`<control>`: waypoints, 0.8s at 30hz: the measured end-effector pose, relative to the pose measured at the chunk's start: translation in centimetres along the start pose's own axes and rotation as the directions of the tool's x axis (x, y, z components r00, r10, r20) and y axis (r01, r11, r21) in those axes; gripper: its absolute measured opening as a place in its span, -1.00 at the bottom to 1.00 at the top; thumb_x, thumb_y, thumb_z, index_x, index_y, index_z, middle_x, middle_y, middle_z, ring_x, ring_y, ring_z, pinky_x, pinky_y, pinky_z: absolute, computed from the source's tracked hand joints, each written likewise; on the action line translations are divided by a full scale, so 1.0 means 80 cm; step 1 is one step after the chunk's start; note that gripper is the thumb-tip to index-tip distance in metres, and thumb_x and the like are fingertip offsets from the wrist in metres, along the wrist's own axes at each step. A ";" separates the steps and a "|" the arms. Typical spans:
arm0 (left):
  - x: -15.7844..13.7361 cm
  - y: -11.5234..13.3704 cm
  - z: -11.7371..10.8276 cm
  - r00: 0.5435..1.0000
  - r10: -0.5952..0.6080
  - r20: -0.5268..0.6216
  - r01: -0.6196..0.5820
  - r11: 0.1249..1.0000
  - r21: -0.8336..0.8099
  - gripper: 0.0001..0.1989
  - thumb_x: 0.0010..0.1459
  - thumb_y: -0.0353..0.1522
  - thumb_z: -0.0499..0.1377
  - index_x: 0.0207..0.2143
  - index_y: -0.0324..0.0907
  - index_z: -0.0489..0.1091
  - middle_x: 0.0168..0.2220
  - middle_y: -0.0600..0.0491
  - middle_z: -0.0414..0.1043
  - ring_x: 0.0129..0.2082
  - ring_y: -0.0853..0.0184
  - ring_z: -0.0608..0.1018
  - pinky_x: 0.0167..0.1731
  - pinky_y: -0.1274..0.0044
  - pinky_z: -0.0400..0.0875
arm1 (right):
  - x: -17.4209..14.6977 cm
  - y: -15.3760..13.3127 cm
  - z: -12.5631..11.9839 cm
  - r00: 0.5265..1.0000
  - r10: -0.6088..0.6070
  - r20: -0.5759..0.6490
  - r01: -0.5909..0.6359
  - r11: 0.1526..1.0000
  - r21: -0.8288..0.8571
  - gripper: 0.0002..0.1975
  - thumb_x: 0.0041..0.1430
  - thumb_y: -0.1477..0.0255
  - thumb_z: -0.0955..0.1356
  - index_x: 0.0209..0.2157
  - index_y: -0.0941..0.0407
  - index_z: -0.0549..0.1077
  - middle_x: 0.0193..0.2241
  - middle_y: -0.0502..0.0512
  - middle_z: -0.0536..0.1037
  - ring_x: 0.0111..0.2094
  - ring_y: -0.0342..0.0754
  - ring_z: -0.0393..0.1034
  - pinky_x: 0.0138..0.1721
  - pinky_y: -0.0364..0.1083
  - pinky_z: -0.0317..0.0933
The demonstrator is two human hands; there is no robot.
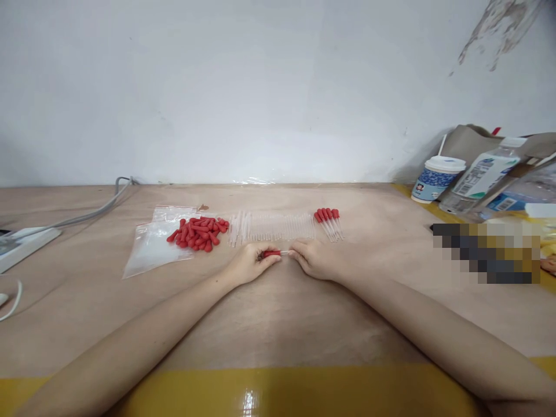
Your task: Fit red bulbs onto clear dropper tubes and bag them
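Observation:
Between thumb and fingers, my left hand (252, 263) pinches a red rubber dropper bulb (272, 253). My right hand (313, 259) is closed on a thin clear glass tube (284, 252), whose left end meets the mouth of the bulb; how far it sits inside I cannot tell. Beyond my hands lies a row of clear glass tubes (273, 226). Left of the row is a heap of red bulbs (197, 233), partly on clear plastic zip bags (156, 249). To its right lie several droppers with red bulbs on glass tubes (329, 223).
A paper cup with a straw (438, 176) and a plastic bottle (486, 174) stand at the back right, near bags and wrappers. A pixelated dark item (482, 252) lies at the right. Grey cables (93, 214) lead to a white power strip (28, 249) at the left.

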State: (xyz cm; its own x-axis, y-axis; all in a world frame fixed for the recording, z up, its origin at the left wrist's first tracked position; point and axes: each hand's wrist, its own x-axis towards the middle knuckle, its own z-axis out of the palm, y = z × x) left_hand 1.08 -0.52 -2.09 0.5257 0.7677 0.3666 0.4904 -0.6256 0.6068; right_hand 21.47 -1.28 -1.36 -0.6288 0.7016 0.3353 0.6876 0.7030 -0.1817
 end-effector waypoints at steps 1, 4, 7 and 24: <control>0.001 0.001 0.000 1.000 -0.024 0.009 0.024 1.000 -0.014 -0.82 0.09 -0.31 0.13 -0.30 -0.22 0.43 -0.36 0.05 0.50 -0.41 0.38 0.50 -0.37 0.55 0.40 | 0.001 0.000 -0.005 1.000 -0.006 0.023 0.006 1.000 0.002 -0.75 0.24 0.41 0.14 -0.39 0.17 0.37 -0.43 0.11 0.43 -0.45 -0.14 0.25 -0.41 -0.17 0.05; 0.002 0.000 0.000 0.996 -0.083 -0.016 0.082 0.995 -0.053 -0.69 0.06 -0.30 0.16 -0.14 -0.23 0.36 -0.34 0.02 0.47 -0.46 0.40 0.48 -0.41 0.55 0.41 | 0.004 0.015 -0.024 0.998 -0.034 0.052 0.033 0.999 0.035 -0.77 0.21 0.44 0.17 -0.42 0.18 0.39 -0.41 0.13 0.45 -0.39 -0.11 0.28 -0.34 -0.15 0.09; 0.003 -0.003 -0.001 0.993 -0.101 -0.061 0.096 0.993 -0.072 -0.59 0.04 -0.29 0.17 -0.05 -0.25 0.29 -0.32 0.00 0.43 -0.48 0.43 0.45 -0.45 0.56 0.40 | 0.004 0.054 -0.041 0.987 0.157 -0.026 -0.151 0.977 0.147 -0.80 0.15 0.44 0.21 -0.41 0.17 0.44 -0.43 0.09 0.49 -0.40 -0.11 0.31 -0.35 -0.16 0.12; 0.004 0.007 -0.006 1.000 -0.023 0.015 0.022 0.998 0.058 -0.79 0.07 -0.33 0.13 -0.26 -0.25 0.41 -0.39 0.02 0.39 -0.46 0.42 0.42 -0.46 0.58 0.34 | -0.013 0.127 -0.028 0.496 0.820 -0.283 -0.820 0.551 0.158 -0.74 0.03 0.35 0.24 -0.30 0.20 0.44 -0.37 0.23 0.52 -0.31 0.04 0.39 -0.32 -0.10 0.18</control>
State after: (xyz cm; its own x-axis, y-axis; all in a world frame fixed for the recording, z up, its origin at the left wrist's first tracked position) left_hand 1.22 -0.56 -1.32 0.5247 0.7794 0.3423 0.5409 -0.6158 0.5729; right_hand 29.88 4.86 -1.48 0.3549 0.8922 0.2794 0.8367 -0.1698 -0.5207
